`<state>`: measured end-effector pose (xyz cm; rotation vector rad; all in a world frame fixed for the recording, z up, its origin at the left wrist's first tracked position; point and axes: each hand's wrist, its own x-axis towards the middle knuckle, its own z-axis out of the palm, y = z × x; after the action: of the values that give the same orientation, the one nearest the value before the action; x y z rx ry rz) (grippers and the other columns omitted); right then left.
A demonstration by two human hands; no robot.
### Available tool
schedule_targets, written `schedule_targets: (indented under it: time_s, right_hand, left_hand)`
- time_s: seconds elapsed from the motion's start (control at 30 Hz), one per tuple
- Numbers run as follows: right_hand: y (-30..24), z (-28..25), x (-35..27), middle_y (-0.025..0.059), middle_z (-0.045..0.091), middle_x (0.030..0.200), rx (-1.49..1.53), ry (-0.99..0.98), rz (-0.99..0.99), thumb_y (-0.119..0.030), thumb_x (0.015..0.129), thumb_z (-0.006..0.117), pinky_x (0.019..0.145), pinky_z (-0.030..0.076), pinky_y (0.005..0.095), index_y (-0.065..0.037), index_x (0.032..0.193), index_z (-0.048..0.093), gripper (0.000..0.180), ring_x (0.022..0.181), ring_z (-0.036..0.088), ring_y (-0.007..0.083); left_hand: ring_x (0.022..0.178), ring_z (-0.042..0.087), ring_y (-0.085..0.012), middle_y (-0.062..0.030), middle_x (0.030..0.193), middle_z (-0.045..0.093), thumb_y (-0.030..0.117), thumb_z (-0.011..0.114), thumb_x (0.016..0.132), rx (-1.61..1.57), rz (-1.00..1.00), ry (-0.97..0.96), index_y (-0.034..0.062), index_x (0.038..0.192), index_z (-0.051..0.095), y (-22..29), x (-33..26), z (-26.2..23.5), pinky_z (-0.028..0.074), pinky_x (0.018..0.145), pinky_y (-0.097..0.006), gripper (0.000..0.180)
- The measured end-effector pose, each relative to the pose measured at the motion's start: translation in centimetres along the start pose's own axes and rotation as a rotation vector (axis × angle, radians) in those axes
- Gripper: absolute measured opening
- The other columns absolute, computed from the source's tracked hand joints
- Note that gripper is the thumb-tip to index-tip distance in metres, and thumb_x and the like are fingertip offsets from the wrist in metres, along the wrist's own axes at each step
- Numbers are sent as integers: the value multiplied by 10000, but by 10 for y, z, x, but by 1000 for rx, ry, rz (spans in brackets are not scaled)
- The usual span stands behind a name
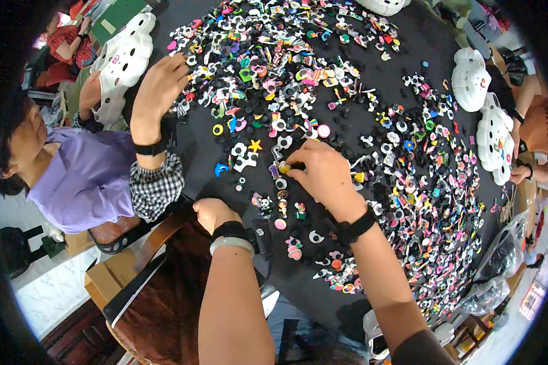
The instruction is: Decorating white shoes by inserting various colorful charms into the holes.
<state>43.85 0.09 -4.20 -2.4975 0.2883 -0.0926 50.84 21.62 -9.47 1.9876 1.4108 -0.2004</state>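
Observation:
My right hand (326,174) is over the table, thumb and fingertips pinched on a small yellow shoe charm (284,168). It is at the upper end of a short column of charms, with a purple charm (275,170) beside it and a round pink charm (280,224) at the near end. My left hand (215,214) is curled closed at the table's near edge; whatever its fingers hold, if anything, is hidden. A panda charm (264,205) lies to its right. Farther up are a yellow starfish charm (255,146) and a blue dolphin charm (221,169).
Large heaps of mixed charms (426,213) spread over the black tabletop (195,149). At left, a person in purple reaches a hand (158,91) into the far heap and holds a white clog (125,61). White clogs (494,143) stand at right, near another person's hands (520,174).

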Motion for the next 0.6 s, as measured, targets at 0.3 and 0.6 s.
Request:
schedule_targets:
  time_s: [0.3, 0.6]
  right_hand:
    - [33, -25, 39, 68, 640, 900, 2, 240, 95, -187, 763, 737, 730, 525, 376, -134, 907, 714, 156, 868, 644, 270]
    - [28, -50, 22, 83, 689, 857, 179, -166, 320, -240, 790, 706, 697, 523, 388, -118, 829, 721, 128, 799, 663, 285]
  left_hand:
    - [1092, 613, -352, -215, 1230, 616, 293, 186, 966, -161, -163, 0, -65, 1154, 615, 13, -28, 7, 472, 958, -430, 589]
    - [1098, 617, -345, -220, 1239, 608, 219, 210, 972, -35, -75, 7, -56, 1164, 598, 10, -13, -1, 488, 955, -416, 513]
